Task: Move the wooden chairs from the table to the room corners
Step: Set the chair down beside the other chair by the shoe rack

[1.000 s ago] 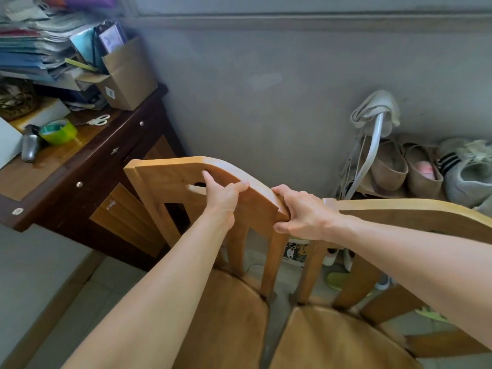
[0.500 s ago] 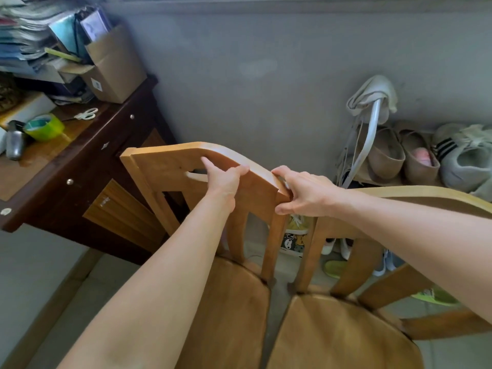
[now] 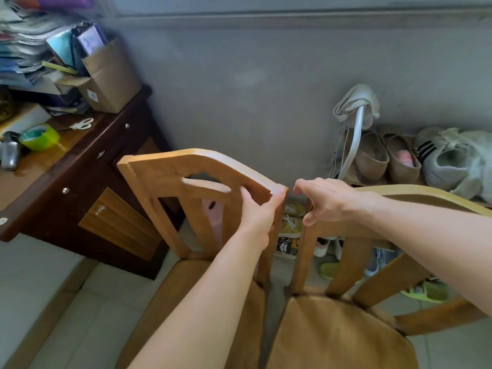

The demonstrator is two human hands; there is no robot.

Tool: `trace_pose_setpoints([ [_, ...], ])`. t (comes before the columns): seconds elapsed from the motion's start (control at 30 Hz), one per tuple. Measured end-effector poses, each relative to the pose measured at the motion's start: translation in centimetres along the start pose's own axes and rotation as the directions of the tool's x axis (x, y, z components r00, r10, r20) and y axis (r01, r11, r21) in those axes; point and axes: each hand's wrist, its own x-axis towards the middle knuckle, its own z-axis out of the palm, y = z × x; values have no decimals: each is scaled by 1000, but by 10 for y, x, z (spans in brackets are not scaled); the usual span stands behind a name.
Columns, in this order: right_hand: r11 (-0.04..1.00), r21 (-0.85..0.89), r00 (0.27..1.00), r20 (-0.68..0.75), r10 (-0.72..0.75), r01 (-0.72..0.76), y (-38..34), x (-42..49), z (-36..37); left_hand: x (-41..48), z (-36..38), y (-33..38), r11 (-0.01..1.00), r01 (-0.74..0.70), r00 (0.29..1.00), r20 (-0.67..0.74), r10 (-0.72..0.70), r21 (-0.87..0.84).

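Two light wooden chairs stand side by side with their backs toward a grey wall. The left chair (image 3: 165, 169) has a curved top rail with a cut-out slot. My left hand (image 3: 259, 211) grips the right end of that rail, thumb on the outer corner. The right chair (image 3: 415, 194) nearly touches it, with a narrow gap between the seats. My right hand (image 3: 328, 201) curls loosely over the left corner of the right chair's top rail, thumb in front of the post. Both forearms reach across the seats.
A dark wooden desk (image 3: 87, 166) stands close on the left, carrying a cardboard box (image 3: 111, 78), paper stacks, a green tape roll (image 3: 40, 137) and scissors. A shoe rack (image 3: 399, 158) lines the wall at right; more shoes (image 3: 426, 291) lie behind the chairs.
My right hand left the left chair's corner and shifted right onto the right chair's rail. My left hand slid from the cut-out toward the rail's right end.
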Motion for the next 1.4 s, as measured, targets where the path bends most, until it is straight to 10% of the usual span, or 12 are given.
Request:
trace_pose_setpoints([
  [0.57,990,115,997,4,77,-77,-21,13,-6,-7,-2,0,999,30,998,-54,-31,-9],
  [0.7,856,517,988,-133,85,-4,-32,3,-6,-16,-15,-1,995,69,991,-109,-76,-67],
  [1.0,743,665,789,-497,361,78,-88,-14,-11,-63,-67,4,928,12,994,-94,-51,-373],
  [1.4,362,910,855,-342,390,199,-212,-102,3,-201,-163,-43,834,-216,952,-297,66,-507],
])
